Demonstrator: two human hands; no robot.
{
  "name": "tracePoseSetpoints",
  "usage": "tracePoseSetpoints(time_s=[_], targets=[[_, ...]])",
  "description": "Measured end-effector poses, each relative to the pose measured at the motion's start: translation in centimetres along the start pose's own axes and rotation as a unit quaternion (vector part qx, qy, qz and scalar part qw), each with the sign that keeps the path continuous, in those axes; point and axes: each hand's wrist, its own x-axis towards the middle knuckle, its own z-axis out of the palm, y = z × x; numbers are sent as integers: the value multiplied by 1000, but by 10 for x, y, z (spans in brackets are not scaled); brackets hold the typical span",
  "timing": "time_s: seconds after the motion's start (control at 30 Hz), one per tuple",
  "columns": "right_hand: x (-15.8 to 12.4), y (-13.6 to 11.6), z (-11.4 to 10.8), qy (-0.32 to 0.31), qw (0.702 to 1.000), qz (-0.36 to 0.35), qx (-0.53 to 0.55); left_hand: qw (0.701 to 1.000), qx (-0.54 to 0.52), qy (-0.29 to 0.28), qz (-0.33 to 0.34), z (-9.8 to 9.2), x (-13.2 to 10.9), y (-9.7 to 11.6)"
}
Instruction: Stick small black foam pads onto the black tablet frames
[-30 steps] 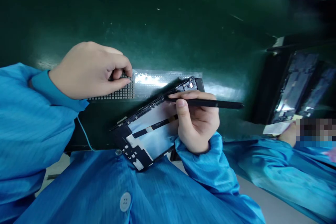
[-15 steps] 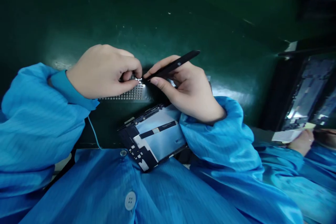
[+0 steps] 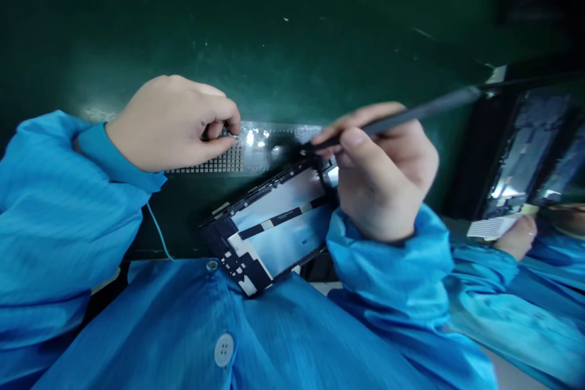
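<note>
My left hand (image 3: 176,125) lies over a clear sheet with rows of small dark squares (image 3: 219,164), its thumb and forefinger pinched at the edge of the squares. The bare clear part of the sheet runs on to the right. My right hand (image 3: 388,177) grips black tweezers (image 3: 411,116), blurred by motion, tips pointing left. Those tips are near the upper right edge of an opened tablet-like device (image 3: 283,244) with silvery panels and a black strip. The device lies tilted at the table's front edge, against my smock. Whether the tips carry anything is too blurred to tell.
The dark green table (image 3: 256,24) has small specks on it. At the right stands a black tray (image 3: 516,152) with device parts. A co-worker's hand (image 3: 518,237) there holds a white striped sheet (image 3: 491,227). A thin blue cord (image 3: 158,231) hangs from my left wristband (image 3: 119,152).
My right hand has moved right and slightly down with the tweezers, away from my left fingers and toward the device's upper right. My left hand stays pinched on the sheet.
</note>
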Motion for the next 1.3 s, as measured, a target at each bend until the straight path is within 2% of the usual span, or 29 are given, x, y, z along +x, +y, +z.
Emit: tracePoseSetpoints(time_s=[0.07, 0.1, 0.2, 0.33, 0.5, 0.63, 0.73, 0.83, 0.9, 1.03, 1.17, 1.3], targets=[[-24, 2, -5, 89, 995, -30, -16, 1000, -2, 0, 0, 0, -1, 0], [-33, 4, -7, 110, 993, -41, -23, 1000, -3, 3, 1, 0, -2, -1], [-47, 10, -6, 97, 992, -62, -46, 1000, -11, 17, 9, 0, -3, -2], [-44, 15, -2, 79, 991, -89, -62, 1000, -19, 10, 1, 0, -3, -3], [-50, 11, -6, 75, 990, -73, -99, 999, -28, 16, -3, 0, -2, -2], [-46, -14, -10, 30, 980, -65, -184, 1000, -27, 17, 3, 1, -2, -2], [-19, -28, -2, -61, 979, -57, -188, 1000, -15, 11, 6, 1, -1, -1], [17, -21, 15, -193, 967, -52, -155, 1000, -13, 2, 3, 1, -1, -1], [34, -9, 24, -239, 960, -54, -138, 1000, -15, 0, 2, 1, 0, -2], [42, 6, 26, -253, 961, -35, -105, 1000, -14, -4, 5, 2, 0, -2], [38, 5, 20, -256, 962, -32, -94, 1000, -17, -5, 3, 3, 0, -1], [44, 7, 25, -264, 959, -29, -102, 1000, -28, -5, -4, 3, 1, -2]])
